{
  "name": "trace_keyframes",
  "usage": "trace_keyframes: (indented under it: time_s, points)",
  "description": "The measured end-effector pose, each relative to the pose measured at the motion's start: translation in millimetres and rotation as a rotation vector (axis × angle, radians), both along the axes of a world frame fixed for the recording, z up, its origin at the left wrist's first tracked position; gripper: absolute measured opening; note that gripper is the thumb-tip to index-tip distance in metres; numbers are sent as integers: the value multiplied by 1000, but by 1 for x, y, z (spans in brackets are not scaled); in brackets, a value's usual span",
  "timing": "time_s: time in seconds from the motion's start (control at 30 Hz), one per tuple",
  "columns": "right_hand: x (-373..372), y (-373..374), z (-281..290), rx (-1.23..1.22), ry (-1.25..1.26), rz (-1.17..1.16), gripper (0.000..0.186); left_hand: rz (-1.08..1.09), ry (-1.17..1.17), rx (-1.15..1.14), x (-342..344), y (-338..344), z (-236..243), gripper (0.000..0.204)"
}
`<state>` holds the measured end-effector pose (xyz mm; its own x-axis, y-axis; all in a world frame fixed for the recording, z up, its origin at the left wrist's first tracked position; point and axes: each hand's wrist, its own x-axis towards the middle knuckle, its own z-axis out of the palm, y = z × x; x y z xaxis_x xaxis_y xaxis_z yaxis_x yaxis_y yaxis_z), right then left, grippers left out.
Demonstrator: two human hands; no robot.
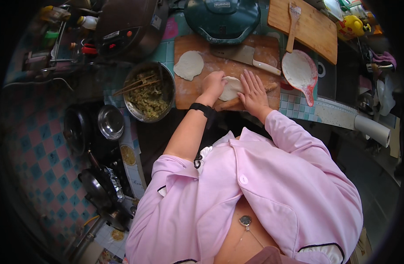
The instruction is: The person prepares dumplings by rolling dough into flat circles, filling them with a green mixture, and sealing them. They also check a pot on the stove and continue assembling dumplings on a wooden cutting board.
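Observation:
A flat round of pale dough lies on the floured wooden board. My left hand grips its left edge with curled fingers. My right hand lies flat, fingers spread, on a wooden rolling pin that runs under both hands across the dough. A second rolled dough round rests at the board's far left corner. A cleaver with a pale handle lies at the back of the board.
A metal bowl of greenish filling with chopsticks stands left of the board. A pink-rimmed ladle of flour sits to the right, a green electric griddle behind, another wooden board with a spatula at back right. Pots crowd the left.

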<state>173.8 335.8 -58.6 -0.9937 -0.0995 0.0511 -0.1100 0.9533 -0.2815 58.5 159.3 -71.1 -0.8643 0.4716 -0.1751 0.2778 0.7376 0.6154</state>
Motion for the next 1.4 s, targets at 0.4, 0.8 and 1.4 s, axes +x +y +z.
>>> trace_keyframes:
  time_s: [0.4,0.8,1.4]
  points:
    - [-79,-14,-18,93,124,-84,70,194,-73,-110,10,-21,6,24]
    - [26,43,9,-139,-99,371,56,345,-194,319,22,-53,-3,14]
    - [-96,-33,44,-1246,-521,-202,36,423,-886,1502,13,-97,118,41]
